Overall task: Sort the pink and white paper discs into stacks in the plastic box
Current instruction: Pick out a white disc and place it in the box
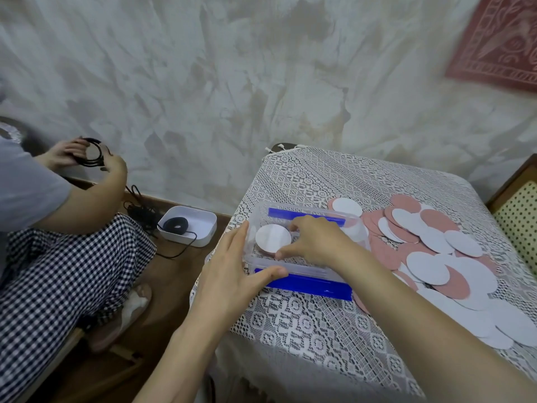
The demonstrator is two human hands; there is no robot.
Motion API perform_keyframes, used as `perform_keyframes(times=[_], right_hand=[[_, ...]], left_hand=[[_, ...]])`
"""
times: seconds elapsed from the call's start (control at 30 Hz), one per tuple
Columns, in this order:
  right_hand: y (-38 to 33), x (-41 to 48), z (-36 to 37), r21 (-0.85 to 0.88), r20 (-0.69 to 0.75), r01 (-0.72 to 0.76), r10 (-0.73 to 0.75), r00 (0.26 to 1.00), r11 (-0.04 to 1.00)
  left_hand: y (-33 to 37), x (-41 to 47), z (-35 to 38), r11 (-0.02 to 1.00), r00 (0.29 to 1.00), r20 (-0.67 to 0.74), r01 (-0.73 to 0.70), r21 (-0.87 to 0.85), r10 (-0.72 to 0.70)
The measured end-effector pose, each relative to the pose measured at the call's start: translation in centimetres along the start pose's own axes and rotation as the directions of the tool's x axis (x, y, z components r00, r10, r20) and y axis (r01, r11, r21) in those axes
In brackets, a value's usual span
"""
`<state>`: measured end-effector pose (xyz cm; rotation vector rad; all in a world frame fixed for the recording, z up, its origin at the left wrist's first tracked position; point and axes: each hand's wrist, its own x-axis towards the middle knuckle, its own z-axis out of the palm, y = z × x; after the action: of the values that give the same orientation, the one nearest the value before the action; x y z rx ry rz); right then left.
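Head view: a clear plastic box (308, 271) with blue clip handles stands on the bench (305, 324), which is covered with a white lace cloth. The left hand (229, 274) lies open against the box's 9 o'clock end, with straight fingers on the end wall and the thumb along the near rim, bracing it. The right hand (316, 241) reaches inside the box. Its curled thumb and fingertips pinch the 3 o'clock edge of a round white paper disc (273, 238), which lies flat at the 9 o'clock end of the box floor, seemingly on top of a low stack. The loose pile of pink and white paper discs (430, 242) is spread over the cloth at the box's 3 o'clock side, so most of the sorting appears to be undone.

The step in hand looks like seating this white disc squarely. To do it well, hold the box braced, nudge the disc's edge until it lines up with whatever lies beneath, then let go without dragging it. Leave the 3 o'clock half of the box free for a pink stack.
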<state>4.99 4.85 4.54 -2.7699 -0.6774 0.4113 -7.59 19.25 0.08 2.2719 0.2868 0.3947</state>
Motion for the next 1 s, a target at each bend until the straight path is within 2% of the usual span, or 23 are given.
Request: perform_keyframes(times=[0.17,0.37,0.5,0.67,0.8,0.9,1.0], right_hand=[[0.1,0.7,1.2,-0.042,-0.015,-0.03,0.03,0.999,0.999],[0.5,1.4,1.1,0.045,0.021,-0.057,0.056,0.998,0.997],[0.5,1.3,0.8,-0.009,0.011,-0.044,0.044,0.999,0.999],[0.8,-0.5,-0.8,-0.043,-0.01,0.018,-0.019,1.0,0.999],[0.9,-3.2,-2.7,-0.205,-0.062,0.127,-0.143,0.988,0.971],[1.4,-5.6,-4.2,-0.276,-0.113,0.153,-0.19,0.975,0.949],[3.0,-8.0,-5.8,-0.28,-0.175,0.119,-0.173,0.969,0.953]], left_hand=[[0.0,0.0,0.0,1.0,1.0,-0.001,0.001,0.002,-0.001],[0.1,0.2,-0.2,0.999,1.0,-0.005,-0.028,0.039,0.028],[0.2,0.3,-0.3,0.996,0.998,-0.008,-0.061,0.072,0.061],[0.9,0.4,-1.6,0.969,0.997,0.026,-0.08,0.234,0.076],[2.9,1.1,-2.5,0.891,0.975,-0.045,-0.179,0.417,0.217],[4.9,2.2,-2.0,0.783,0.952,0.057,-0.281,0.554,0.301],[6.6,3.1,-0.7,0.697,0.917,0.143,-0.379,0.608,0.373]])
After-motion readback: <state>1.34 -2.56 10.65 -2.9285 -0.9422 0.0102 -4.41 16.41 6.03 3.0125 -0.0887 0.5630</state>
